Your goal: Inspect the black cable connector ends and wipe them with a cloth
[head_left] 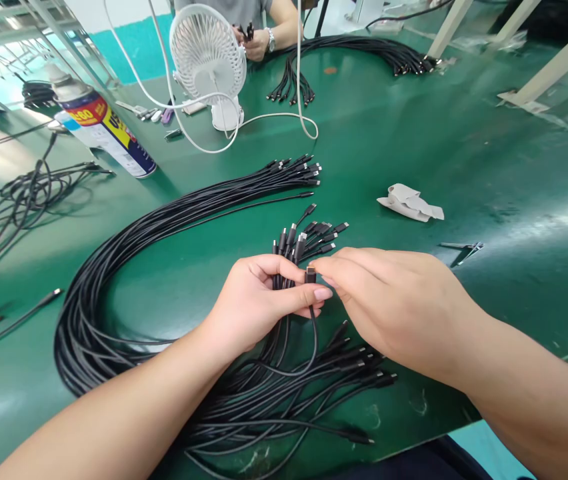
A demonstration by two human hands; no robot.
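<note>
Between the thumb and fingers of my left hand [259, 290] is a black USB cable, its plug [311, 276] pointing up. Several more black cable ends [300, 245] stick out behind those fingers, and I cannot tell whether the hand grips them too. My right hand [399, 300] is closed, its fingertips pressed together right at the plug's metal tip; whatever they pinch is hidden. A long curved bundle of black cables [114, 260] lies to the left, and more cable ends [359, 363] spread below my hands.
A spray can [114, 133] and a white fan [209, 60] stand at the back left. Crumpled paper [411, 203] and small nippers [464, 252] lie to the right. Across the green table [514, 173], another person's hand [257, 45] holds dark parts near more cables [364, 48].
</note>
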